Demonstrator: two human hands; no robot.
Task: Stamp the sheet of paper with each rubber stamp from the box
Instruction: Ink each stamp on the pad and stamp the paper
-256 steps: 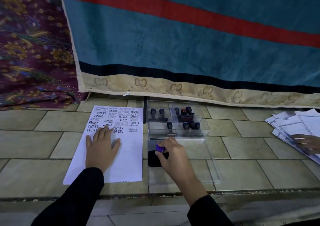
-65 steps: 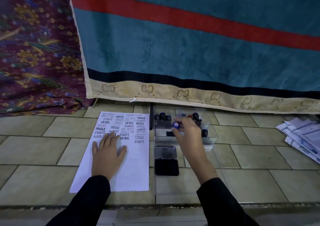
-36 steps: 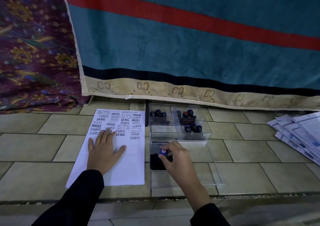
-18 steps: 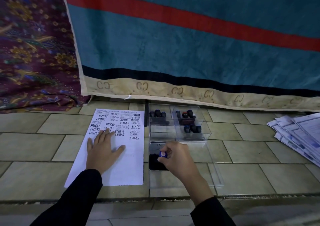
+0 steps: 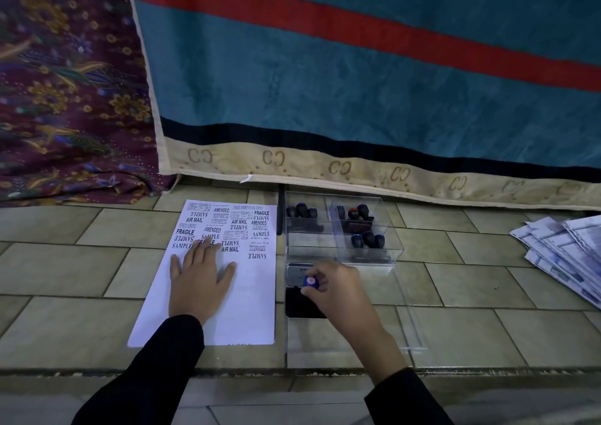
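A white sheet of paper (image 5: 247, 304) lies on the tiled floor, its upper half covered in black stamp prints. My left hand (image 5: 200, 281) rests flat on it, fingers spread. My right hand (image 5: 338, 291) grips a blue-topped rubber stamp (image 5: 310, 282) and holds it down on the black ink pad (image 5: 300, 304), whose open lid (image 5: 294, 273) lies just behind. Beyond the pad stands a clear plastic box (image 5: 393, 249) with several dark-handled stamps (image 5: 367, 240) in its compartments.
The box's clear lid (image 5: 409, 327) lies flat on the floor to the right of the ink pad. A stack of printed papers (image 5: 566, 252) sits at far right. A teal and red cloth (image 5: 357, 83) hangs behind, a floral cloth (image 5: 65, 99) at left.
My right hand took a blue-topped stamp out of the box and brought it down onto the ink pad, where it has stayed for the last second. My left hand has kept still on the paper.
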